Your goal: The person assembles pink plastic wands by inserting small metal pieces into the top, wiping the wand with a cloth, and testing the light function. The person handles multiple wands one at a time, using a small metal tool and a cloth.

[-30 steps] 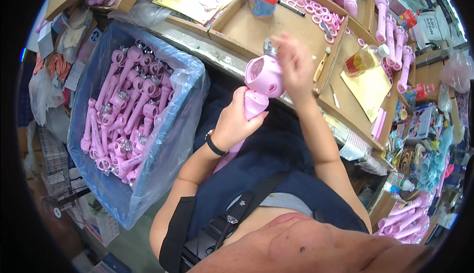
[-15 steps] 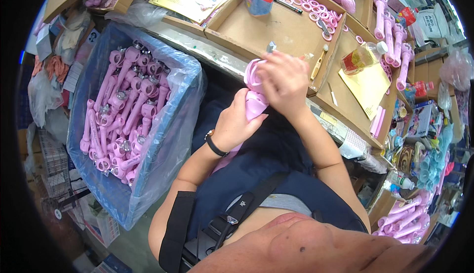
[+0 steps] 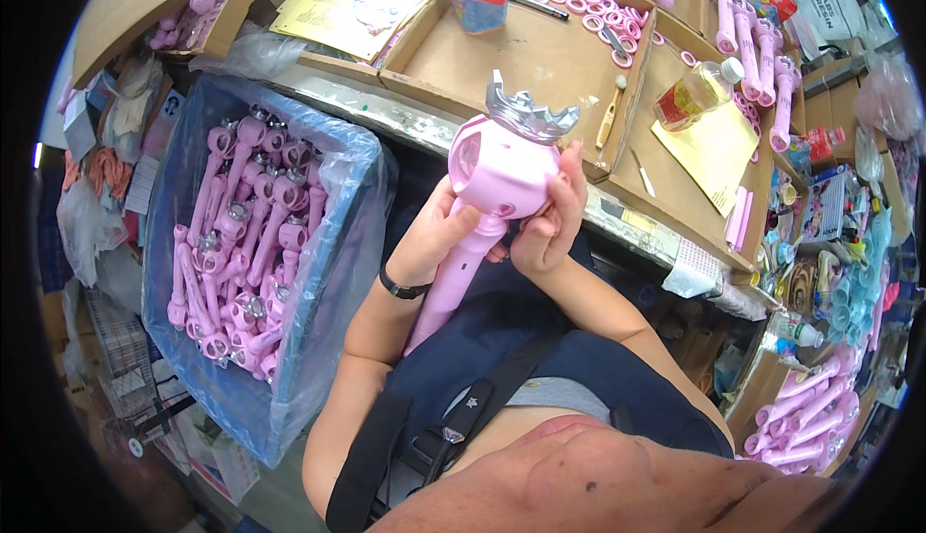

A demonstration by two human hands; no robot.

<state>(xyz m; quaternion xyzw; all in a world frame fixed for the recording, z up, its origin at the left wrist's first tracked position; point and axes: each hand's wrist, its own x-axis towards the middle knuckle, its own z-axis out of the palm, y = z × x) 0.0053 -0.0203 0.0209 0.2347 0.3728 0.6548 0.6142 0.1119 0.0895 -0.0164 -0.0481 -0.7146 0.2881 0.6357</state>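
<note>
We saw the left hand (image 3: 426,234) curled closed around the neck of a pink crown-topped toy wand (image 3: 506,178), its thumb lying across the front, while the right hand (image 3: 548,222) was half open, its fingers bent and cupped against the right side of the round head without closing around it. The wand was in front of the chest, leaning, its head up and away from the body and its handle (image 3: 446,292) slanting down toward the lap. We judged it light, stiff and hollow, likely moulded plastic, and its glossy curved head looked apt to slip under dry fingertips. The narrow neck seemed the surest hold, with a palm beneath the head to steady it; the silver crown (image 3: 533,116) on top, with its thin points, looked the likeliest part to snap or scratch, so we would have kept pressure off it. Beyond the hands stood a cardboard tray (image 3: 458,68) with pink rings (image 3: 603,17) along its far side, and to the left a blue-lined bin (image 3: 355,168) held many similar wands (image 3: 253,219).
</note>
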